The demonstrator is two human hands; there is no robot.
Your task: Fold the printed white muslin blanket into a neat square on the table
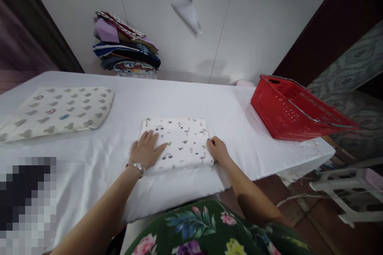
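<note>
A folded white cloth (182, 143), printed with small flamingos, rainbows and palm trees, lies on the white-covered table (191, 99) in front of me. My left hand (146, 150), with a silver watch at its wrist, rests flat on the cloth's left part, fingers spread. At the cloth's right edge my right hand (218, 149) has its fingers curled together, pinching that edge.
Another folded cloth with grey prints (72, 107) lies at the left. A red basket (287, 107) stands at the table's right end. Stacked folded fabrics (128, 48) are by the wall. A white stool (350, 185) stands at the lower right.
</note>
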